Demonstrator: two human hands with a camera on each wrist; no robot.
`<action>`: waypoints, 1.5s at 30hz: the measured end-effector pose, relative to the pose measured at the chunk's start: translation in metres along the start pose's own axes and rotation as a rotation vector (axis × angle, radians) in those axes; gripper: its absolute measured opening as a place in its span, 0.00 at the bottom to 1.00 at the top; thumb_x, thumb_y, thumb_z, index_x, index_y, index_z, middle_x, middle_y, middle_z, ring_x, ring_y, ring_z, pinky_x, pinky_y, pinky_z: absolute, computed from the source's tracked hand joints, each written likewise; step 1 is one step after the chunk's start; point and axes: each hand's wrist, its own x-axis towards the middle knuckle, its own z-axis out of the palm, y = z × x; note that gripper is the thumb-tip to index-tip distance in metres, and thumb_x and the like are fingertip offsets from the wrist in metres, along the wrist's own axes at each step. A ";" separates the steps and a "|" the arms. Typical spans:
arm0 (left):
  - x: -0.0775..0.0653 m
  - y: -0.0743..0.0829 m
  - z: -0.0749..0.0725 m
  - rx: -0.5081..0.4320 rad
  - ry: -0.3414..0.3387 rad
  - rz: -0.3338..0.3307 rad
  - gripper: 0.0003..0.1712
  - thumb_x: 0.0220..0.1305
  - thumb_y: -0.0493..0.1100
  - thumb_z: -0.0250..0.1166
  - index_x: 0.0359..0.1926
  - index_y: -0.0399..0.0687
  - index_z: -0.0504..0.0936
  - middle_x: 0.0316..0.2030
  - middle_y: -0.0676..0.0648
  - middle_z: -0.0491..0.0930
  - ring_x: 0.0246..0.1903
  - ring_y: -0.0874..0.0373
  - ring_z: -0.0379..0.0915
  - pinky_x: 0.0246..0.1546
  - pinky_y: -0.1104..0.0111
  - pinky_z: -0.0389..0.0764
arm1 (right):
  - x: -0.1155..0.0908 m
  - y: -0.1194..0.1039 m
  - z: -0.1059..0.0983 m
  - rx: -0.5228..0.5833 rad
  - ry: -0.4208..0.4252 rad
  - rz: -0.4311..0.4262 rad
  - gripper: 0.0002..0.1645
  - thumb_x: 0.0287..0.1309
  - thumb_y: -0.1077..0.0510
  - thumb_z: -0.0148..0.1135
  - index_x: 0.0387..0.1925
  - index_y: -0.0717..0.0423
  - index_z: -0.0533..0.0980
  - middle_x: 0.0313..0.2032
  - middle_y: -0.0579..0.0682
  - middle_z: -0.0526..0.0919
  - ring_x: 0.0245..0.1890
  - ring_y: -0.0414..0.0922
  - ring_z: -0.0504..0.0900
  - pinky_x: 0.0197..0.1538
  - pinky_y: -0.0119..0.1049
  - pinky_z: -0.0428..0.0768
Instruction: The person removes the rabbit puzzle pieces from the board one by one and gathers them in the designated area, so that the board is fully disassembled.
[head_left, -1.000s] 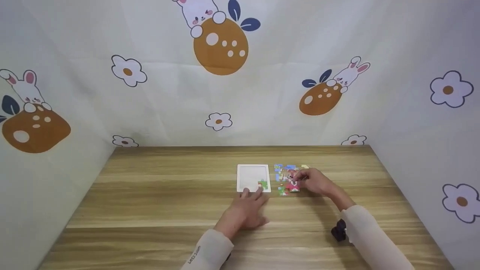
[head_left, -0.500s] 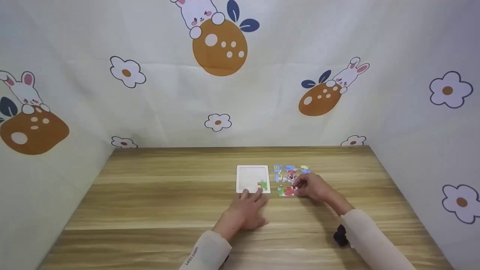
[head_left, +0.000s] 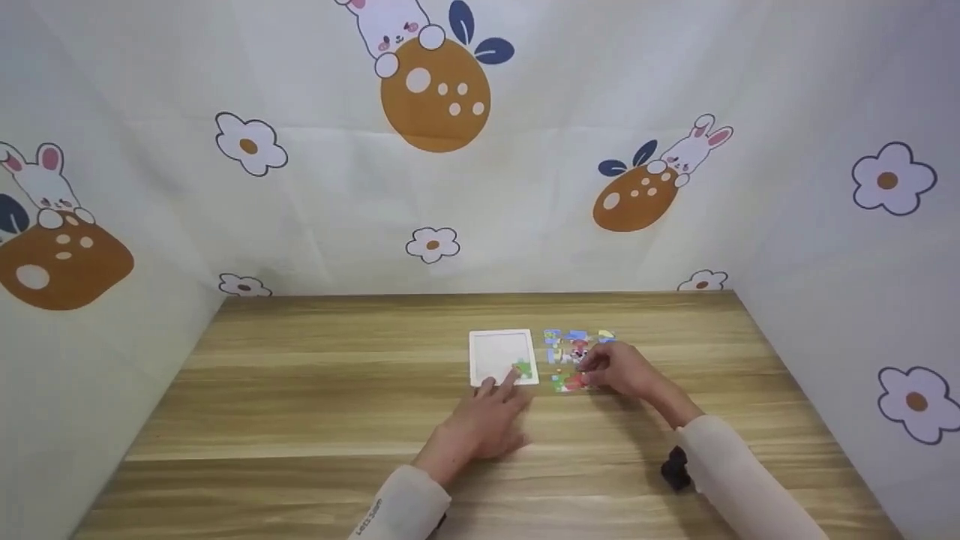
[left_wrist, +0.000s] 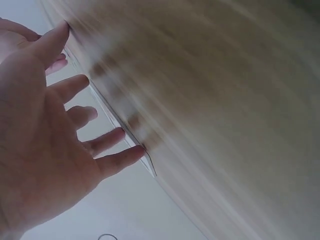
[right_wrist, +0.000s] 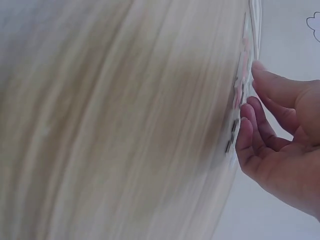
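Note:
A white square puzzle tray (head_left: pixel 491 352) lies on the table, with one green jigsaw piece (head_left: pixel 524 368) in its near right corner. My left hand (head_left: pixel 484 424) rests fingertips on the tray's near edge, one finger reaching to that piece. In the left wrist view its fingers (left_wrist: pixel 122 161) are spread and fairly straight beside the tray's rim. Right of the tray lie several loose jigsaw pieces (head_left: pixel 577 335). My right hand (head_left: pixel 626 373) is over the near right of these, by a red piece (head_left: pixel 574 382). Its fingertips bend down there; whether they pinch a piece is hidden.
The wood-grain table (head_left: pixel 315 420) reaches back to a patterned cloth (head_left: pixel 330 195) that hangs behind it and at both sides. A black device (head_left: pixel 676 469) sits under the right sleeve (head_left: pixel 739 465).
My right hand has shifted slightly over the loose pieces, uncovering the blue and yellow ones at the back. My left hand stays at the tray. The head view has shifted slightly.

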 end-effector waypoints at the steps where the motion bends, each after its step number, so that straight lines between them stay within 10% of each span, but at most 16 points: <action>1: -0.001 -0.004 0.000 -0.010 0.020 0.007 0.35 0.70 0.61 0.58 0.74 0.59 0.65 0.79 0.44 0.52 0.75 0.39 0.54 0.73 0.42 0.60 | 0.001 -0.002 0.001 0.004 0.011 -0.009 0.07 0.55 0.64 0.72 0.36 0.61 0.83 0.35 0.51 0.86 0.35 0.40 0.79 0.40 0.33 0.78; 8: -0.011 -0.046 0.001 -0.070 0.134 0.067 0.29 0.73 0.53 0.57 0.71 0.53 0.70 0.72 0.37 0.65 0.71 0.38 0.62 0.72 0.44 0.63 | 0.009 -0.020 0.010 0.091 0.038 -0.066 0.06 0.58 0.64 0.69 0.38 0.63 0.82 0.36 0.54 0.85 0.36 0.41 0.80 0.40 0.30 0.79; 16: -0.022 -0.081 0.007 -0.067 0.054 0.109 0.36 0.72 0.63 0.53 0.76 0.57 0.62 0.76 0.44 0.59 0.75 0.43 0.55 0.74 0.43 0.60 | 0.020 -0.035 0.028 0.100 0.033 -0.063 0.09 0.61 0.64 0.67 0.43 0.64 0.82 0.38 0.55 0.83 0.36 0.43 0.80 0.39 0.34 0.82; 45: -0.020 -0.101 0.018 0.024 0.127 0.187 0.42 0.70 0.72 0.46 0.78 0.58 0.58 0.77 0.50 0.58 0.75 0.46 0.55 0.74 0.42 0.58 | 0.044 -0.056 0.055 -0.052 -0.022 -0.074 0.12 0.55 0.69 0.68 0.42 0.60 0.85 0.38 0.54 0.83 0.41 0.45 0.77 0.50 0.44 0.79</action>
